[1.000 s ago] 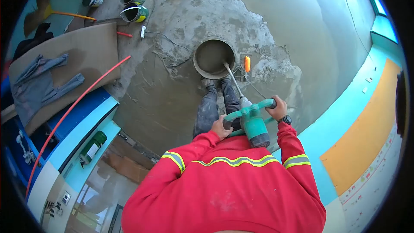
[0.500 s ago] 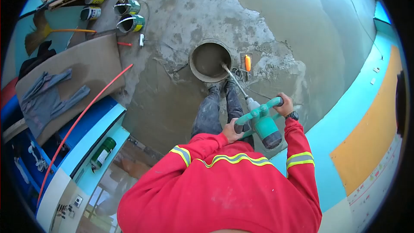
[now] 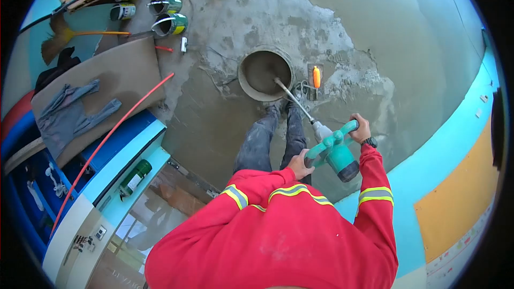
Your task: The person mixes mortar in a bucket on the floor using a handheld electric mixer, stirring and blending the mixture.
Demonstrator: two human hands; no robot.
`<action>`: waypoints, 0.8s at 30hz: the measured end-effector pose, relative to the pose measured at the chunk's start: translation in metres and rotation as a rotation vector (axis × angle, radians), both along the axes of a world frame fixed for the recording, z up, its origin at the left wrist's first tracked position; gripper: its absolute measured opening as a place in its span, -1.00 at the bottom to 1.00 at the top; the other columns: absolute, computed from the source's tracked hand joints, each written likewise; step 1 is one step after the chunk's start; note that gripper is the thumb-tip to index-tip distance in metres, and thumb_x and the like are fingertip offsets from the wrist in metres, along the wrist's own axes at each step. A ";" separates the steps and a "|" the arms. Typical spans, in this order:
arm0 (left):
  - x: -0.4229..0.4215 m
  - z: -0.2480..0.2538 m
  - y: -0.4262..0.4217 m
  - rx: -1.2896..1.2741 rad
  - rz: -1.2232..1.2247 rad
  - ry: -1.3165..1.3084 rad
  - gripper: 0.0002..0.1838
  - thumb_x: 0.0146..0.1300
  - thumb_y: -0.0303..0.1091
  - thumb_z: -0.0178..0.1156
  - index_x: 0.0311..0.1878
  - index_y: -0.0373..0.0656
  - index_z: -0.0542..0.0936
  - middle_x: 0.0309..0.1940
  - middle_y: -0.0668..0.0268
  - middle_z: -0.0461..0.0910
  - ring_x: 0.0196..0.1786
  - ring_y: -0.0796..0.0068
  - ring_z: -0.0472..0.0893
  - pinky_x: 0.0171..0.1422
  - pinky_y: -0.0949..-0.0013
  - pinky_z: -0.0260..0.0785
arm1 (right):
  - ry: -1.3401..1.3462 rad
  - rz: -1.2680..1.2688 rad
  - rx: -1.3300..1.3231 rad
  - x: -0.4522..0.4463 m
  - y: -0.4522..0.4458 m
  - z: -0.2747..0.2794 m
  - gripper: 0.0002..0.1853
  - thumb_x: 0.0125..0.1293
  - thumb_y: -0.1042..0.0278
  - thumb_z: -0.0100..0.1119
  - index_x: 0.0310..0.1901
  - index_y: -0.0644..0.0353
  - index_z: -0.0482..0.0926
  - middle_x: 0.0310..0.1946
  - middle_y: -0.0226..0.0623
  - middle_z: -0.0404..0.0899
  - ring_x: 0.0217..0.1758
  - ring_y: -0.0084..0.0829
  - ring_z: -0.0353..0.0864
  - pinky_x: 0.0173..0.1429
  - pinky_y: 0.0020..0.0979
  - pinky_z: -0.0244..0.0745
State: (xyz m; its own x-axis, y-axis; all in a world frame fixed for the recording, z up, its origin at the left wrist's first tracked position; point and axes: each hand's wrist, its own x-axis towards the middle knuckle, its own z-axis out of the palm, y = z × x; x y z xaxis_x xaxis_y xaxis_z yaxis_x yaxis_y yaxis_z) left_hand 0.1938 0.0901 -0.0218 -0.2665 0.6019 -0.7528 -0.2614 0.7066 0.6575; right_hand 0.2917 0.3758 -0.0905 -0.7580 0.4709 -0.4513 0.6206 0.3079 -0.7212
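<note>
A green handheld paddle mixer [image 3: 341,159] with a dark motor end is held in front of my body. My left hand [image 3: 301,166] is closed around its near-left handle. On the opposite handle, my right hand [image 3: 362,128] is wrapped tight, a dark watch at the wrist. The metal shaft [image 3: 295,99] slants down into a round bucket [image 3: 244,83] standing just beyond my feet. Grey-brown wet mix [image 3: 259,69] lies inside the bucket and covers the shaft's lower end.
A trowel with an orange handle [image 3: 317,77] lies right of the bucket, beside a looped cord. Wet screed [image 3: 423,69] covers the floor at right. Green pails [image 3: 170,24], a broom [image 3: 59,35] and a board carrying a grey garment [image 3: 69,115] are at left.
The view has shifted slightly, so the surroundings sit farther right. The mixer's shaft has moved a little toward the bucket's middle. Both hands keep their hold on the handles.
</note>
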 end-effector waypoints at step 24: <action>-0.040 0.018 0.044 -0.037 -0.222 0.043 -0.31 -0.17 -0.24 0.36 0.06 -0.23 0.29 -0.29 -0.10 0.56 -0.15 -0.10 0.56 -0.06 0.10 0.40 | -0.025 -0.203 -0.042 0.025 -0.001 -0.027 -0.67 -0.23 0.43 0.28 -0.32 0.19 0.48 -0.51 -0.19 0.54 -0.38 -0.26 0.60 -0.22 -0.36 0.45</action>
